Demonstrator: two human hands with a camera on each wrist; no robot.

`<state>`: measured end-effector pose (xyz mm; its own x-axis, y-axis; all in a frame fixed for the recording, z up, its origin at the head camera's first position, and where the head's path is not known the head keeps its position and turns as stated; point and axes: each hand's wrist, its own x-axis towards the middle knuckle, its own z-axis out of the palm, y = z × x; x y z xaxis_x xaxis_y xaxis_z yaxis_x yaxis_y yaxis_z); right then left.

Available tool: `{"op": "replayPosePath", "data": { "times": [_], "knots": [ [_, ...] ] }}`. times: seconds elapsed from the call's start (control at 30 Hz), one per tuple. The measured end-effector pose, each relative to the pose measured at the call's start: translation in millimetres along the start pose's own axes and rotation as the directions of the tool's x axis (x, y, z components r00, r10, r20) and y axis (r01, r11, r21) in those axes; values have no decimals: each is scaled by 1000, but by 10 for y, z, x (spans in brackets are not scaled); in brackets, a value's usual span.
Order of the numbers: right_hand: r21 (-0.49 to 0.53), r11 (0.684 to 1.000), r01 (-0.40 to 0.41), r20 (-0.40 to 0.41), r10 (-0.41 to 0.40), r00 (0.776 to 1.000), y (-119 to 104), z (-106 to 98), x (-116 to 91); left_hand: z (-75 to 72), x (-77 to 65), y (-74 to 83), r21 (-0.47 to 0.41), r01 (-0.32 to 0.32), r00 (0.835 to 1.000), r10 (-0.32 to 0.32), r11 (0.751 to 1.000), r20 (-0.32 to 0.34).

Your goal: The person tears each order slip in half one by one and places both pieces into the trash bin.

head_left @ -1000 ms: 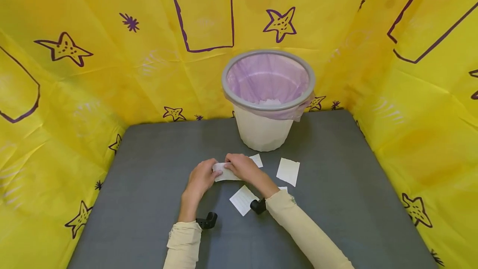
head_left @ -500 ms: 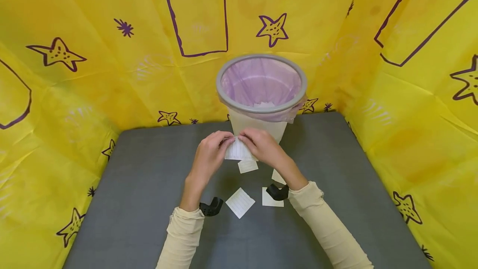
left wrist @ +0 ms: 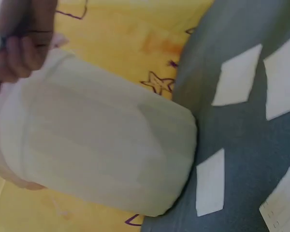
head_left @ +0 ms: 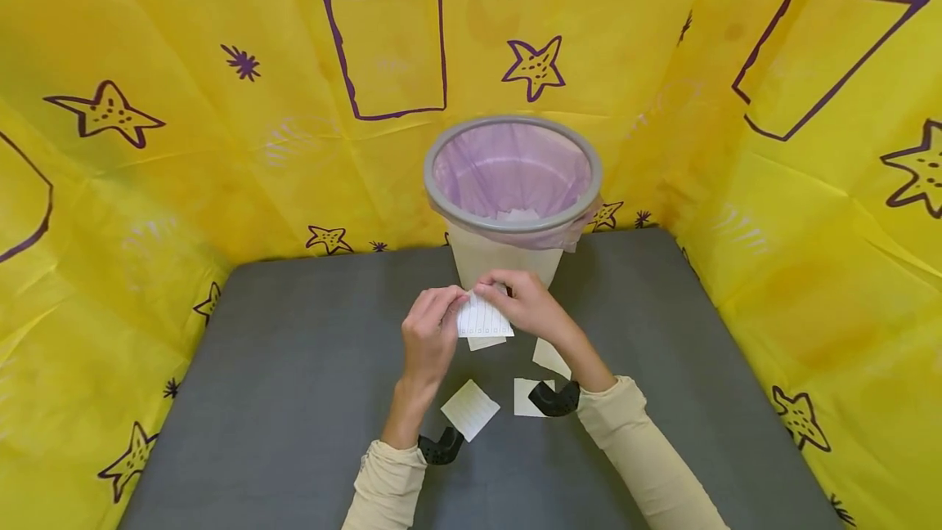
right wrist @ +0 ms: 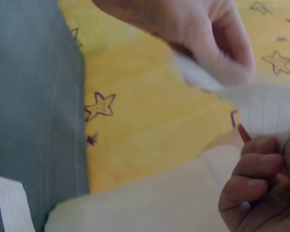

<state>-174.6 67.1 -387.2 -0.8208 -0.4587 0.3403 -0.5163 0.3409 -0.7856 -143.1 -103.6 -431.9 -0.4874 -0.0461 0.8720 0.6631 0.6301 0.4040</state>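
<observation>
In the head view, my left hand (head_left: 430, 332) and my right hand (head_left: 524, 301) pinch a lined piece of paper (head_left: 484, 319) along its top edge, with the fingertips of both hands close together. The paper is held up off the table, just in front of the waste bin (head_left: 504, 256). Paler bits of paper show inside the bin's purple liner (head_left: 518, 170). In the right wrist view the lined paper (right wrist: 268, 108) stretches between the two hands and looks blurred. Only part of a hand shows at the upper left of the left wrist view.
Several torn paper pieces lie on the grey table (head_left: 309, 399): one (head_left: 471, 410) near my left wrist, another (head_left: 524, 397) partly under the right wrist camera, one (head_left: 550, 357) beside my right forearm. Yellow patterned cloth (head_left: 243, 178) encloses the table behind and at the sides.
Both hands have lifted the paper from low over the table, turned it, and moved their pinching fingertips together on its top edge. Since half a second ago they have come slightly down in view.
</observation>
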Motion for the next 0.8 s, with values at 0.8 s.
{"op": "replayPosePath", "data": {
  "times": [0.8],
  "knots": [
    [-225,971,-82,-227,30,974,489,-163,-313,-414,-66,-316,-84,462,884,-452,883,115]
  ]
}}
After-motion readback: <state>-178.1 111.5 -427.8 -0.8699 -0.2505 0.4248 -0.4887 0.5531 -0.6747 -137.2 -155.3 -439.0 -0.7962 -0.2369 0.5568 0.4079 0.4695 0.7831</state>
